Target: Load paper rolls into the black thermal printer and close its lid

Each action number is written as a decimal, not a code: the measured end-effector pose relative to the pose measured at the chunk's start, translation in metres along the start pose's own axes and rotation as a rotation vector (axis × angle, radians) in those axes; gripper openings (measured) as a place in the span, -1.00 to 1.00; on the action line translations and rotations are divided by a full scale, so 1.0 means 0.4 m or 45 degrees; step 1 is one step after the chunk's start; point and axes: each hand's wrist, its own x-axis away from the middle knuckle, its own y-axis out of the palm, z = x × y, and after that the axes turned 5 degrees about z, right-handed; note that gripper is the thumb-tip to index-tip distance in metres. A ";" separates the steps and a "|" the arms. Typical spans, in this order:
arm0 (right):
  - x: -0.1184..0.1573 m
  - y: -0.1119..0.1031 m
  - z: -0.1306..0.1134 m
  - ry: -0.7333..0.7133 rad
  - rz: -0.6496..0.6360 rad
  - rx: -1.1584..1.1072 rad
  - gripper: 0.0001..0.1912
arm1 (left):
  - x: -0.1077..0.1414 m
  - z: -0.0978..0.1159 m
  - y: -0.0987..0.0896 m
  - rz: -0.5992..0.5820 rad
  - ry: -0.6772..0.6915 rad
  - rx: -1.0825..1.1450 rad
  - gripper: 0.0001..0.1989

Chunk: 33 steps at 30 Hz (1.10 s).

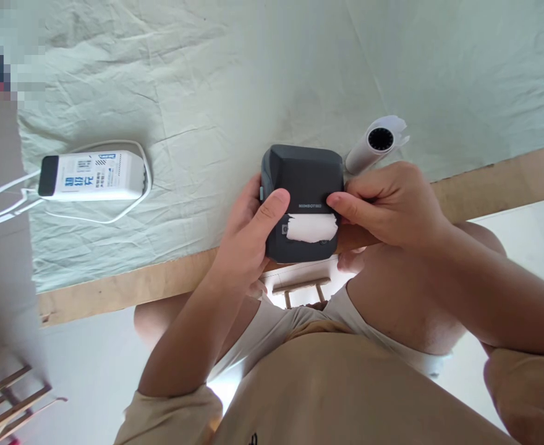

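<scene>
A dark grey label printer point(306, 173) with NIIMBOT lettering sits at the table's front edge. A torn-edged strip of white paper point(313, 227) lies across its lower face, just below the lettering. My left hand point(253, 225) grips the printer's left side, with the thumb resting on top. At the opposite side, my right hand point(392, 201) is closed on the right edge, its thumb tip touching the top near the lettering. The other right fingers are curled and partly hidden. Just beyond that hand stands a white paper roll point(361, 153) with a dark core and a ragged loose end.
On the left lies a white boxy device point(98, 176) with a black end, looped by white cables point(7, 193). A wrinkled pale green cloth point(207, 111) covers the table, leaving a wooden edge strip point(128, 286) bare. Wooden stool parts point(15, 402) show at lower left.
</scene>
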 end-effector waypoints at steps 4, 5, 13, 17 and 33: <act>-0.001 0.003 0.001 -0.030 0.019 0.004 -0.36 | -0.004 -0.008 -0.001 -0.001 0.007 0.037 -0.65; -0.002 0.004 0.002 -0.041 0.019 0.009 -0.36 | -0.006 -0.011 -0.001 0.001 0.018 0.059 -0.67; 0.008 0.000 0.011 -0.142 0.034 0.024 -0.46 | -0.027 -0.026 0.011 0.148 0.043 0.340 -0.78; 0.014 0.003 0.008 -0.133 0.085 0.000 -0.42 | -0.023 -0.017 0.009 0.144 0.043 0.300 -0.72; -0.025 0.037 -0.048 -0.463 0.672 0.529 -0.81 | -0.020 -0.024 -0.005 0.156 -0.028 0.190 -0.72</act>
